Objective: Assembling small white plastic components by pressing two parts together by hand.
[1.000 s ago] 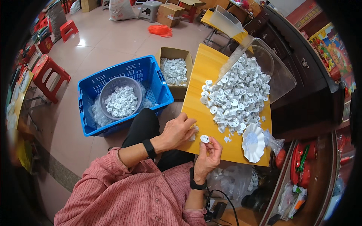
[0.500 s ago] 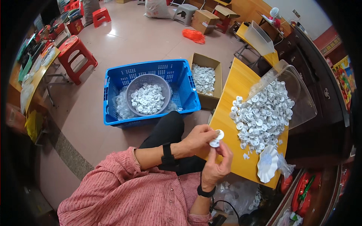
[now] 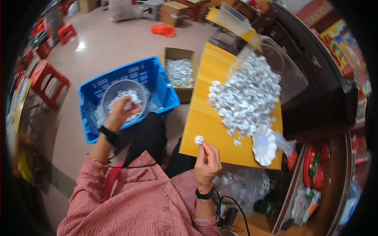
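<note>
My left hand (image 3: 121,111) is over the grey-purple basin (image 3: 106,95), which holds many small white round pieces. Its fingers are smeared by motion, so I cannot see whether they hold anything. At the near edge of the yellow tabletop (image 3: 208,74), my right hand (image 3: 208,163) pinches a white round disc (image 3: 199,140) between thumb and fingertips. Beyond it lies a large heap of similar white pieces (image 3: 250,96), spilling from a clear plastic bin (image 3: 289,70) tipped on its side. A white fluted dish (image 3: 264,151) with tiny pale bits stands beside the heap.
The basin sits in a blue plastic crate (image 3: 163,84) on the floor, among clear bags. A cardboard box (image 3: 183,52) of white pieces stands between crate and table. Dark drawers (image 3: 315,61) flank the right side; a red stool (image 3: 49,82) is at left.
My hands have come apart. The left one has swung left to the basin, while the right one stays near the table edge with a disc. My view has shifted rightward.
</note>
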`<state>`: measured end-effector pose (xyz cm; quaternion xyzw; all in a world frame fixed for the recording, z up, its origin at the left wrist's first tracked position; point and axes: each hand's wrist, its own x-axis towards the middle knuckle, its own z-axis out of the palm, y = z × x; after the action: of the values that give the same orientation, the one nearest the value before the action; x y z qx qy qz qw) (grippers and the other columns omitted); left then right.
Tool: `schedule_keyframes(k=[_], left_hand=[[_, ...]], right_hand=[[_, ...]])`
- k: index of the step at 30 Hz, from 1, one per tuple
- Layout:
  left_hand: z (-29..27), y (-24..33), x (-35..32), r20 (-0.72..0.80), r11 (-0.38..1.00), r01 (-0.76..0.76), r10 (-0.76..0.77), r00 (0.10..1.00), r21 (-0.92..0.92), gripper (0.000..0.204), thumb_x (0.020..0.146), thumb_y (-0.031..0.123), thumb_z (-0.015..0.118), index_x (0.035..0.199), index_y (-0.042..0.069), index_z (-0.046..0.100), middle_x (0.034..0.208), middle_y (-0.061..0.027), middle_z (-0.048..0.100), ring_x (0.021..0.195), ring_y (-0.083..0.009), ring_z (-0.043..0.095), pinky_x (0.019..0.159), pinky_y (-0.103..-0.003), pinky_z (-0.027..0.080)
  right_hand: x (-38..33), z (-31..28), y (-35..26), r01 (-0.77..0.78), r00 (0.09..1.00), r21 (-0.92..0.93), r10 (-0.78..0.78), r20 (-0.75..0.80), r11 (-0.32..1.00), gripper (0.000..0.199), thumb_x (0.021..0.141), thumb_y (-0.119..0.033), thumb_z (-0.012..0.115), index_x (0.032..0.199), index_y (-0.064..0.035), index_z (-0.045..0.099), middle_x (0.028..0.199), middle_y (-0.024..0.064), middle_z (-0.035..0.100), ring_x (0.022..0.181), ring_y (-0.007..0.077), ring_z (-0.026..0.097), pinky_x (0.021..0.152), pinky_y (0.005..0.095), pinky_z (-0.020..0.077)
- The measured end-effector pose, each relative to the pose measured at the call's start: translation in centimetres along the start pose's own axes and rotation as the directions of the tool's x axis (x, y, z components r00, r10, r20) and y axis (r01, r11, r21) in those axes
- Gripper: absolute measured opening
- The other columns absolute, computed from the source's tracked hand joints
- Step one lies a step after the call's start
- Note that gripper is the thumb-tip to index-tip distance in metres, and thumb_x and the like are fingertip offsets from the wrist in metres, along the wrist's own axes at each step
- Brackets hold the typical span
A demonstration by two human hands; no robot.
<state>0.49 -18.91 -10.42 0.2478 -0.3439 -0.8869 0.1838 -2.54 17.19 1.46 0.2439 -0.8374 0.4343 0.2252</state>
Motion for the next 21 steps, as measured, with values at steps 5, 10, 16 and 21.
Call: schedule_keyframes(k=[5,10,16,21], left_hand=[[-2.6,3.9,2.4,-0.263,0.943,0.002,0.09,0.961,0.332,0.061,0.086,0.035,0.073,0.134,0.003,0.054,0.152,-0.0205,0.034,0.14,-0.0419,0.031,0.098,-0.077,0.031],[3.7,4.0,-0.5,-0.233,0.816,-0.019,0.187,0.954,0.577,0.048,0.088,0.034,0.073,0.124,0.003,0.061,0.126,-0.0108,0.06,0.123,-0.0233,0.05,0.094,-0.052,0.046],[13.9,-1.6,-7.8,0.31,0.646,-0.388,0.238,0.921,0.657,0.016,0.092,0.013,0.069,0.102,0.001,0.068,0.09,-0.0007,0.066,0.08,-0.011,0.061,0.076,-0.023,0.049],[18.1,-5.2,-12.2,0.564,0.44,-0.595,0.215,0.797,0.673,0.011,0.087,0.005,0.069,0.094,-0.002,0.066,0.093,-0.0108,0.064,0.079,-0.0222,0.066,0.068,-0.032,0.053]], right_hand=[[-0.8,-3.1,4.3,-0.136,0.986,-0.158,0.118,-0.114,0.978,0.013,0.088,0.004,0.065,0.1,0.0024,0.069,0.097,0.0153,0.07,0.088,0.0287,0.069,0.077,0.0347,0.055],[-0.4,-5.3,8.2,-0.206,0.969,-0.312,0.148,-0.198,0.927,0.013,0.089,0.002,0.062,0.101,0.0031,0.068,0.097,0.0158,0.066,0.084,0.0307,0.066,0.072,0.0379,0.0538],[0.6,-6.1,10.0,-0.145,0.988,-0.583,0.151,-0.039,0.799,0.017,0.089,-0.006,0.062,0.104,-0.0036,0.068,0.111,0.0098,0.062,0.103,0.0309,0.057,0.09,0.0438,0.0441],[0.2,-6.5,9.6,-0.093,0.991,-0.604,0.133,0.022,0.792,0.018,0.088,-0.005,0.062,0.105,-0.0045,0.068,0.113,0.0096,0.062,0.104,0.0312,0.056,0.09,0.0435,0.0439]])
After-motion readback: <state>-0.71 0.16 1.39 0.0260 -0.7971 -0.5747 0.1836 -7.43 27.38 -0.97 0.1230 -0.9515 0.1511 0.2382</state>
